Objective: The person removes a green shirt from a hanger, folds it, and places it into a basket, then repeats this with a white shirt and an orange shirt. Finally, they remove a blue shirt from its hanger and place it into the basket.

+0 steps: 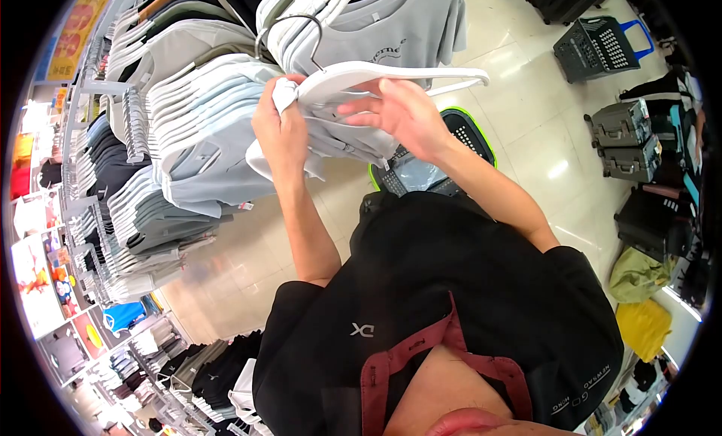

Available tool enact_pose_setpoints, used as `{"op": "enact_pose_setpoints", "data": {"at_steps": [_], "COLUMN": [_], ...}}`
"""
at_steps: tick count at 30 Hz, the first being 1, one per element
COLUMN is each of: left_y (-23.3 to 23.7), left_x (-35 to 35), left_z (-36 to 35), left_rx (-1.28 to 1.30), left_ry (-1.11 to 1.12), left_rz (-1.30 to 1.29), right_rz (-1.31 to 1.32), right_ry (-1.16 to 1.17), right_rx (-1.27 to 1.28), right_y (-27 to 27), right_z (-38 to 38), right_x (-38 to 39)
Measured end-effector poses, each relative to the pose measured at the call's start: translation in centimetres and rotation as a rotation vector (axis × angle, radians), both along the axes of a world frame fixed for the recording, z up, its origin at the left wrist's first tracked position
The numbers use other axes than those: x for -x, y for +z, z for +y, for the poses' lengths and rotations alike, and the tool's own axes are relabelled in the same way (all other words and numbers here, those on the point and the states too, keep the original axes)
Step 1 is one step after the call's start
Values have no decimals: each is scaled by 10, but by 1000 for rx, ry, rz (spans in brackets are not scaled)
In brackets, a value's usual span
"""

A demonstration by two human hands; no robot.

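White hanger [391, 73] with pale shirt [342, 139], held up ahead of the chest, just in front of the packed shirt rack [188, 112].

Hands:
- Left hand [278, 127]: forearm raised steeply from the elbow, wrist straight. Fist closed tight on a bunch of the pale shirt's fabric at the hanger's left end, knuckles toward the camera.
- Right hand [398, 114]: forearm reaching in from the right, palm turned down. Fingers [359, 111] loose and spread, pointing left, lying just under the hanger's bar against the shirt. Nothing clasped; exact contact with the bar hard to tell.

Hanger and shirt:
- Flat white plastic, broad curved shoulders, thin lower bar jutting out to the right. Metal hook [304, 31] curving up beside the left hand.
- Light grey-white cloth, crumpled at the fist, hanging slack below both hands with a fold drooping left.

Around:
- Directly below the hands, on the tiled floor [526, 112]: black basket with green rim [472, 127], something pale blue inside.
- Farther right: dark basket with blue handle [602, 48], grey cases [623, 127] stacked near the edge.
- Left: tiers of grey, white and dark shirts on hangers.
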State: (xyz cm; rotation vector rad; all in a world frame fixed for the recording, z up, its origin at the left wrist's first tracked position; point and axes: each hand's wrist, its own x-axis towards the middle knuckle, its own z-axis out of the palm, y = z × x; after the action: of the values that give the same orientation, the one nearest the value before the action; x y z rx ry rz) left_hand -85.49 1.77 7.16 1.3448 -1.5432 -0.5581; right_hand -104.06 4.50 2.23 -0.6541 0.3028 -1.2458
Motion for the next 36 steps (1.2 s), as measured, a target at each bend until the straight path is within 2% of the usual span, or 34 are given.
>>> {"op": "enact_pose_setpoints", "data": {"at_steps": [2,3,6,7,9,11,13,14,15,17,20,23,26,29,31,33,35,36], "left_y": [1,2,2,3,6,7,10,10,11,11,9,0,-17,-23,-20,-17,-24,-23], "left_x": [-4,-7,-13,-12,-10,-7,-4,-3,-2,-3,-7,-17,-34,-26,-21,-18,-24,-24], "left_z": [-2,-2,-6,-6,-5,-5,-4,-3,-1,-1,1,6,6,15,19,19,16,16], "left_rx": [36,36,23,23,-4,6,-25,-27,-57,-86,-108,-180,-323,-401,-476,-506,-469,-436], "left_ry": [22,28,18,13,41,13,-3,-12,-20,-35,-49,-33,-108,-134,-93,-198,-283,-318], "left_rz": [84,84,236,236,271,270,232,231,200,171,169,197,200,331,343,459,453,457], "right_rz": [204,203,499,499,702,688,866,1015,1015,1321,1231,1257,1261,1247,1250,1239,1004,978], "right_ry": [-88,-82,16,10,-3,-82,-350,-351,-359,-220,-228,-334,-396,-353,-444,-433,-495,-529], "right_rx": [23,23,112,111,-143,-207,-143,-78,-83,-9,89,142,78,-11,3,2,1,10], "right_y": [4,-4,-41,-48,-61,-85,-109,-103,-104,-108,-133,-125,-83,-68,-66,-54,-18,-9], "right_z": [16,19,30,30,26,15,-5,-15,-22,-40,-54,-57,-47,-55,-58,-58,-47,-44], "right_x": [14,23,42,40,35,28,19,19,20,24,44,74,104,134,147,154,155,156]}}
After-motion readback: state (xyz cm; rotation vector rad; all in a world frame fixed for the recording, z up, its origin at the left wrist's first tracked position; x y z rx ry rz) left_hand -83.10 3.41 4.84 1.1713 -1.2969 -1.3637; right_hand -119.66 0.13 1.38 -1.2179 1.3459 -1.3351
